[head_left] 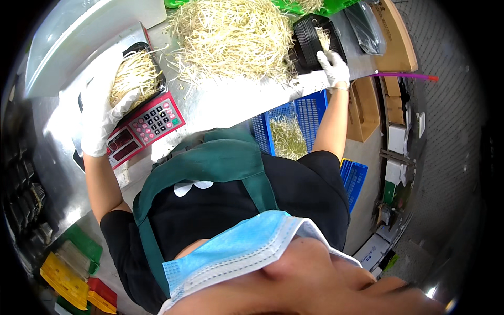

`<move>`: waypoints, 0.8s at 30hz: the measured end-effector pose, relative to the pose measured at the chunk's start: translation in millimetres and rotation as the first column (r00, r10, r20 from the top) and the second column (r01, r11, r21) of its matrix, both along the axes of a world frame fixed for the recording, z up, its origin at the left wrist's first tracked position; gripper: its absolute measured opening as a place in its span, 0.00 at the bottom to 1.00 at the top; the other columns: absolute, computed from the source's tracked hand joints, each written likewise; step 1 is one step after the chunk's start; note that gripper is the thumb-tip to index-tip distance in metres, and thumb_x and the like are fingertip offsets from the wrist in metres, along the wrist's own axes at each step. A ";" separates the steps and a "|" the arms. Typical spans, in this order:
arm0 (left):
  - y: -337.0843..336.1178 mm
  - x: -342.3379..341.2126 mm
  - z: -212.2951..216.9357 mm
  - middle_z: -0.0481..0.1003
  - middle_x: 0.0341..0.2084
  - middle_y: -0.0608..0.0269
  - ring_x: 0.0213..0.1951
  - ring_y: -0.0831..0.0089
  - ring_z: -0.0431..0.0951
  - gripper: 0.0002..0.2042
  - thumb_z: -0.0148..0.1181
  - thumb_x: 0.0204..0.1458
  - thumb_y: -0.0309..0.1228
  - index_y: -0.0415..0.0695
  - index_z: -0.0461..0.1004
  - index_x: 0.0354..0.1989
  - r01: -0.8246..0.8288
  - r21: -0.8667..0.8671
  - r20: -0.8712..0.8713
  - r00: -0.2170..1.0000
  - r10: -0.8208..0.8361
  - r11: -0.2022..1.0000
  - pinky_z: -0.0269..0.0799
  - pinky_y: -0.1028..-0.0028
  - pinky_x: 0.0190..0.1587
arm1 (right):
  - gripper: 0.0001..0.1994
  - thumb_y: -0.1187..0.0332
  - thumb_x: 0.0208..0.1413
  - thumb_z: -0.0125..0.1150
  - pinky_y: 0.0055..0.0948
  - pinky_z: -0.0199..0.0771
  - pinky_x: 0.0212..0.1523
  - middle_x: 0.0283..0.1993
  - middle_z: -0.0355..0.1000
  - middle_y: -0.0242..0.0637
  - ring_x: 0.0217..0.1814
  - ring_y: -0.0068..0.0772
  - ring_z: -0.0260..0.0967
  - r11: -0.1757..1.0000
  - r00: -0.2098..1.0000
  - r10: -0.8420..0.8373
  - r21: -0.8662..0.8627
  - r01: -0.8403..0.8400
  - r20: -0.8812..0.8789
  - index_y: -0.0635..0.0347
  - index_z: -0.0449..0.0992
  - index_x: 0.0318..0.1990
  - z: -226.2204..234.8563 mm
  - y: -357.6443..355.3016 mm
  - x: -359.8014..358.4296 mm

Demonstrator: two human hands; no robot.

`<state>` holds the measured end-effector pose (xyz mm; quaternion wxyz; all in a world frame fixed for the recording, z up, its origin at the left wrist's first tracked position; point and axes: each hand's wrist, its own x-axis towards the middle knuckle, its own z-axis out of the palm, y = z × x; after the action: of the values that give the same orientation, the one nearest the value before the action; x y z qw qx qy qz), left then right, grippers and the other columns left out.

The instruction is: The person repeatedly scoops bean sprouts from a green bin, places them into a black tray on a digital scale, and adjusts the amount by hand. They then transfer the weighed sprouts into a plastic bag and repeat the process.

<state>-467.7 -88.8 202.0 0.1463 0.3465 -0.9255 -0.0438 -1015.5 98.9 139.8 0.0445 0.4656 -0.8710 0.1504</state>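
Observation:
My left hand (107, 113), in a white glove, curls over a heap of bean sprouts (135, 79) in a black plastic tray. That tray stands on a red-edged weighing scale (155, 123) with a keypad and a display. On the other side, my gloved right hand (334, 69) reaches to a nested stack of black trays (308, 44). A small tuft of sprouts (323, 38) shows at its fingertips, which look pinched on it. A large loose pile of bean sprouts (233, 39) lies on the metal table between my hands.
A large translucent tub (94, 39) stands at the far left. Below the table's near edge is a blue crate (310, 118) with more sprouts. Cardboard boxes (394, 37) and a clear-wrapped dark package (366, 29) are at the right. Several coloured bins (65, 278) sit at lower left.

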 end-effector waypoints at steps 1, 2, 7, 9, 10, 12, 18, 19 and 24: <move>5.8 0.6 2.9 0.67 0.55 0.50 0.57 0.55 0.64 0.32 0.60 0.47 0.43 0.44 0.61 0.61 -0.028 -0.023 -0.010 1.000 0.028 0.999 0.53 0.61 0.61 | 0.25 0.47 0.47 0.62 0.34 0.67 0.52 0.41 0.75 0.46 0.45 0.43 0.73 0.961 0.987 0.125 -0.258 -0.096 0.099 0.56 0.76 0.46 0.4 9.7 -5.1; 10.2 1.3 6.5 0.66 0.55 0.50 0.58 0.56 0.63 0.33 0.60 0.47 0.43 0.45 0.60 0.61 -0.055 -0.049 -0.021 0.998 0.054 0.997 0.52 0.61 0.61 | 0.25 0.51 0.45 0.67 0.34 0.69 0.49 0.40 0.75 0.47 0.43 0.45 0.73 0.889 0.977 0.083 -0.457 0.016 0.195 0.60 0.76 0.46 6.5 14.2 -7.7; 25.2 10.0 16.4 0.62 0.60 0.52 0.61 0.56 0.61 0.35 0.63 0.44 0.42 0.45 0.59 0.62 -0.156 -0.048 -0.188 0.972 0.144 0.987 0.48 0.60 0.64 | 0.23 0.52 0.49 0.52 0.36 0.70 0.48 0.45 0.73 0.50 0.44 0.47 0.73 0.751 0.741 -0.660 0.132 0.647 0.120 0.60 0.75 0.45 -66.7 63.6 -22.2; 28.1 12.3 17.0 0.61 0.60 0.49 0.61 0.54 0.59 0.34 0.62 0.46 0.40 0.41 0.59 0.62 -0.162 -0.047 -0.308 0.941 0.140 0.986 0.46 0.60 0.64 | 0.20 0.53 0.46 0.53 0.41 0.71 0.46 0.39 0.75 0.50 0.42 0.48 0.74 0.731 0.741 -0.666 -0.122 0.672 0.091 0.60 0.78 0.38 -134.6 85.4 -13.2; 27.4 20.4 9.6 0.61 0.59 0.48 0.62 0.53 0.58 0.34 0.63 0.46 0.40 0.40 0.59 0.62 -0.155 -0.043 -0.386 0.914 0.127 0.987 0.44 0.59 0.65 | 0.18 0.54 0.45 0.54 0.41 0.72 0.44 0.37 0.75 0.49 0.40 0.48 0.74 0.672 0.679 -0.668 -0.147 0.726 0.303 0.58 0.80 0.35 -150.4 103.8 -38.3; 48.4 40.9 1.7 0.60 0.59 0.44 0.62 0.51 0.56 0.33 0.63 0.47 0.38 0.38 0.60 0.61 -0.253 0.044 -0.489 0.838 0.242 0.966 0.41 0.57 0.65 | 0.11 0.59 0.45 0.56 0.43 0.75 0.34 0.30 0.76 0.49 0.32 0.49 0.75 0.842 0.852 -0.494 0.151 0.518 -0.173 0.53 0.81 0.25 -79.8 49.8 -0.5; 53.2 108.4 -21.4 0.56 0.63 0.51 0.65 0.63 0.52 0.33 0.59 0.51 0.33 0.36 0.52 0.64 -0.409 0.287 -0.521 0.693 0.499 0.867 0.44 0.67 0.66 | 0.15 0.58 0.57 0.54 0.28 0.71 0.45 0.41 0.77 0.35 0.41 0.28 0.72 0.933 0.934 -0.357 -0.032 0.357 0.001 0.57 0.78 0.44 33.2 1.3 4.6; 48.6 113.7 -27.8 0.55 0.63 0.51 0.66 0.63 0.52 0.33 0.58 0.52 0.33 0.35 0.51 0.64 -0.341 0.362 -0.614 0.614 0.497 0.868 0.44 0.67 0.66 | 0.12 0.67 0.59 0.52 0.27 0.70 0.47 0.46 0.76 0.36 0.46 0.28 0.72 0.965 0.943 -0.261 -0.017 0.263 -0.206 0.59 0.79 0.43 52.1 -11.4 25.2; 50.4 171.9 -47.5 0.58 0.61 0.46 0.64 0.62 0.56 0.33 0.58 0.52 0.36 0.36 0.52 0.64 -0.378 0.439 -0.716 0.401 0.571 0.815 0.50 0.66 0.64 | 0.17 0.72 0.59 0.49 0.24 0.69 0.49 0.50 0.72 0.41 0.50 0.29 0.69 0.683 0.574 0.614 -0.729 -0.043 0.541 0.67 0.68 0.55 39.4 -97.1 186.4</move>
<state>-295.8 -38.4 154.5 0.5301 0.5469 -0.5968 -0.2524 -829.0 1.8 179.2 -0.1954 0.4781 -0.5857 0.6247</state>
